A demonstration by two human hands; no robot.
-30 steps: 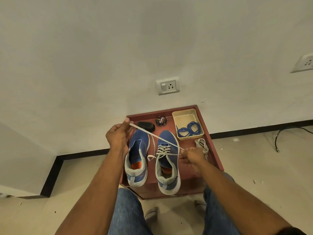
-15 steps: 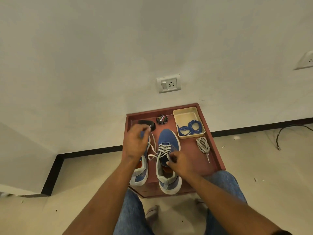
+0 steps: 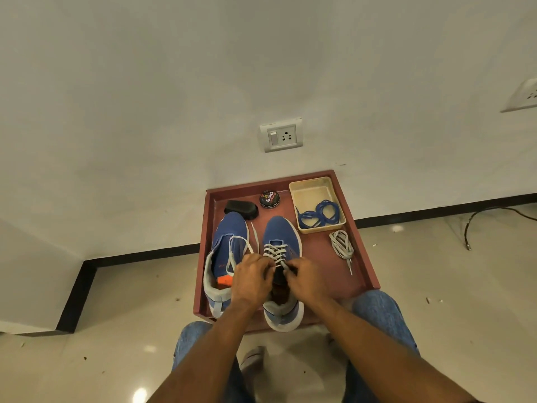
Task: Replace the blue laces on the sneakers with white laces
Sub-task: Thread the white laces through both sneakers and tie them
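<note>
While left hand [image 3: 252, 279] pinches the white lace [image 3: 276, 253], right hand [image 3: 305, 279] grips its other end

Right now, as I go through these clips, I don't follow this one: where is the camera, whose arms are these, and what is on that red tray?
The camera sits on a person's head, looking down at their own bare arms. A red tray holds two blue sneakers. The left hand and right hand both have a grip on the white lace of the right sneaker. The left sneaker has no lace threaded; a loose loop lies across it. The blue laces lie in a beige dish, a spare white lace bundle beside it.
</note>
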